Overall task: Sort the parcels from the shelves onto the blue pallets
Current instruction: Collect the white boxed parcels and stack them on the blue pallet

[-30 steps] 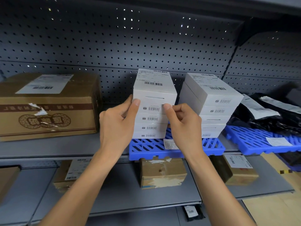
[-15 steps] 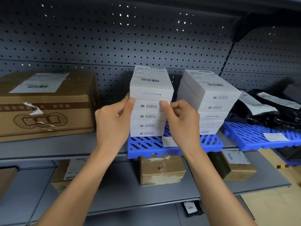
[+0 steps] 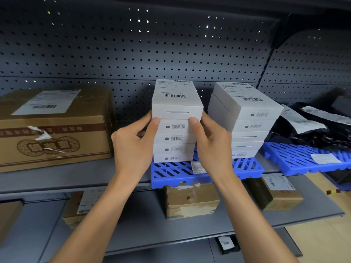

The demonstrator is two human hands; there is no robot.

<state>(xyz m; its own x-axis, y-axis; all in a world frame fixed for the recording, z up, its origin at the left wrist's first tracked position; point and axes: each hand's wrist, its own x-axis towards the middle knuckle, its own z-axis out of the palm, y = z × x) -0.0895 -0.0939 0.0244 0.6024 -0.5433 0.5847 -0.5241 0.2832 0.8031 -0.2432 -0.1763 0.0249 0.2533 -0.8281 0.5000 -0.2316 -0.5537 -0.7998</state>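
Two stacks of white boxes stand on a blue pallet [image 3: 171,174] on the middle shelf. The left stack [image 3: 175,141] has a labelled top box [image 3: 176,103]. My left hand [image 3: 133,147] grips the left side of that stack, thumb on the front just under the top box. My right hand [image 3: 212,147] grips its right side the same way, fingers hidden between the stacks. The right stack [image 3: 247,126] stands close by, its upper boxes turned askew.
A large brown carton [image 3: 55,130] sits left on the shelf. A second blue pallet [image 3: 303,158] at right carries black mailer bags [image 3: 313,128]. Smaller cartons [image 3: 191,202] lie on the lower shelf. A pegboard wall backs the shelf.
Both thumbs have shifted slightly up the front of the left stack, to just under the top box. The stack stays on the pallet.
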